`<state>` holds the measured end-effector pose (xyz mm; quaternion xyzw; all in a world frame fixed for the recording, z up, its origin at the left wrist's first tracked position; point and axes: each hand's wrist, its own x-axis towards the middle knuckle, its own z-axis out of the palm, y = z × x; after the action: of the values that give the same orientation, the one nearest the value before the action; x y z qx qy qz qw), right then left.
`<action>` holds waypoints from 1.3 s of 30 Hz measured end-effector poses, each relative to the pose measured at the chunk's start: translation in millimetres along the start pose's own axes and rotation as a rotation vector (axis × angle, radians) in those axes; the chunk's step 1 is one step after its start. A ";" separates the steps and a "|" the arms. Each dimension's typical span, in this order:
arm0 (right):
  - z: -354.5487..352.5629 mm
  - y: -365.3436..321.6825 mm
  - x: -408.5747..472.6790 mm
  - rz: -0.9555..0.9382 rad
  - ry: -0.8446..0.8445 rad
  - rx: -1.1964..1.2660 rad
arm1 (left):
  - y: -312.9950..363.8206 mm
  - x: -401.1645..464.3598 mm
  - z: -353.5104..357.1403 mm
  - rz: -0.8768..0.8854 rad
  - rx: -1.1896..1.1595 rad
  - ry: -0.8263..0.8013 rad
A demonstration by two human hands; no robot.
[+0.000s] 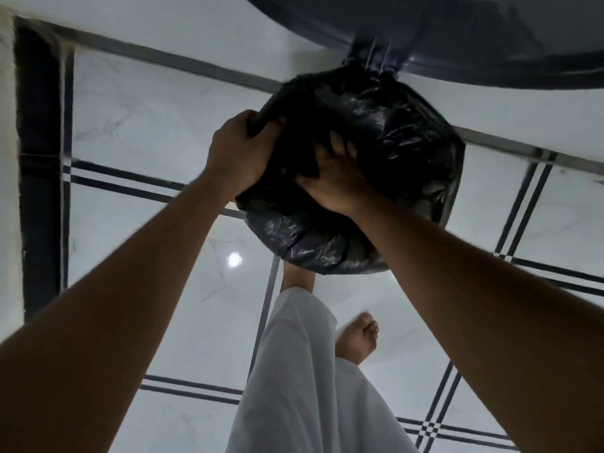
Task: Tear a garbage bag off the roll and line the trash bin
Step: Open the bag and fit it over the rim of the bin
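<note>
White marble-look floor tiles (153, 132) with dark inlay stripes fill the background; a person stands on them, one bare foot (358, 340) showing beside a white trouser leg (300, 371), both on the near side of the trash bin (452, 204).

Step in hand, as judged: seating the liner over the bin mouth. The garbage bag (392, 132) already covers the bin, its black film draped over the rim and down the outer wall.

Left hand (240, 152): at the bin's left rim, fingers (261, 124) curled closed over a fold of the bag's edge. Right hand (333, 188): over the middle of the bin mouth, fingers spread and pressed into the film; whether they pinch any of it cannot be told.

Recommended procedure:
- Hold the left rim fold taut while the right hand pushes the film down into the cavity, so trapped air escapes.
- Work the overhang evenly around the rim; the far side, toward the hinge, is not clearly shown.
- Avoid pushing with fingertips alone; thin film is likely to puncture.

Bag appearance: glossy black, heavily crinkled, bunched at the bin's near lower side. Beyond the bin, its dark lid (457, 37) stands raised on the hinge.
</note>
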<state>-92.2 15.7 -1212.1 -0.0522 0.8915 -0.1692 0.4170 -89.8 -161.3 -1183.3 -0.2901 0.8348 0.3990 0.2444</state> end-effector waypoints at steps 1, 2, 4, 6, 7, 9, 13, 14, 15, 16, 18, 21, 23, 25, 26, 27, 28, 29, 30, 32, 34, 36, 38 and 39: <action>-0.6 -1.5 2.8 -0.006 0.014 -0.032 | 0.3 -1.8 -0.2 0.014 0.014 0.019; -2.2 -2.7 1.0 -0.016 0.050 -0.044 | 1.2 -6.8 -0.5 0.022 0.023 0.063; -8.1 -6.5 -13.3 -0.057 0.207 0.008 | 6.2 -25.8 -5.1 0.064 0.077 0.274; -14.7 -7.9 -34.7 -0.110 0.420 0.099 | 16.4 -51.4 -10.0 0.254 0.137 0.548; -16.1 -6.4 -45.4 -0.141 0.528 0.117 | 22.4 -63.0 -9.8 0.386 0.138 0.614; -14.8 -0.6 -62.8 -0.181 0.611 0.156 | 28.2 -80.3 0.2 0.584 0.116 0.487; 0.0 17.3 -61.0 -0.122 0.382 0.042 | 10.5 -71.6 43.7 0.610 0.454 0.063; 2.0 20.3 -53.6 -0.052 0.271 0.016 | 5.6 -63.5 48.7 0.562 0.650 0.006; 3.7 24.2 -47.4 0.019 0.151 0.030 | 4.1 -56.3 52.2 0.508 0.822 -0.079; 8.8 31.8 -37.7 0.078 0.037 0.082 | 3.0 -48.2 55.8 0.443 0.938 -0.175; 13.6 39.1 -22.8 0.138 -0.086 0.201 | 3.3 -34.0 59.8 0.290 1.001 -0.326; 23.0 45.6 -9.1 0.164 -0.232 0.264 | -6.4 -13.3 73.4 0.264 1.061 -0.422; 27.8 48.6 -2.2 0.195 -0.209 0.222 | -11.1 -9.1 77.4 0.273 1.050 -0.481; 25.0 46.7 -3.5 0.200 -0.167 0.251 | -7.7 -10.8 76.4 0.247 0.928 -0.507; 20.3 43.7 -8.6 0.189 -0.154 0.272 | -2.8 -14.9 73.8 0.258 0.864 -0.486; 11.9 38.2 -16.3 0.183 -0.134 0.308 | 4.1 -20.2 70.9 0.286 0.804 -0.458; 3.5 32.6 -25.5 0.173 -0.114 0.364 | 10.5 -27.6 67.0 0.321 0.751 -0.426; -3.1 28.6 -34.7 0.164 -0.077 0.435 | 16.3 -35.2 62.4 0.350 0.704 -0.409; -10.3 24.0 -44.6 0.178 -0.061 0.524 | 20.3 -43.0 59.1 0.375 0.649 -0.392; -16.7 20.0 -56.2 0.259 0.040 0.748 | 26.5 -53.1 54.0 0.395 0.569 -0.368; -24.3 15.6 -64.5 0.368 0.095 1.015 | 30.8 -55.1 52.4 0.327 0.507 -0.373; -35.1 10.6 -68.8 0.453 0.090 1.212 | 33.1 -46.3 57.7 0.253 0.469 -0.425; -37.6 15.4 -59.5 0.492 0.114 1.269 | 30.4 -32.4 70.2 0.200 0.514 -0.512; -38.6 15.8 -55.2 0.487 0.104 1.320 | 26.8 -23.5 77.4 0.173 0.539 -0.564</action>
<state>-85.1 53.4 -1154.6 0.4208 0.6077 -0.5789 0.3442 -77.6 -78.2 -1197.8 -0.0231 0.8310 0.2488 0.4970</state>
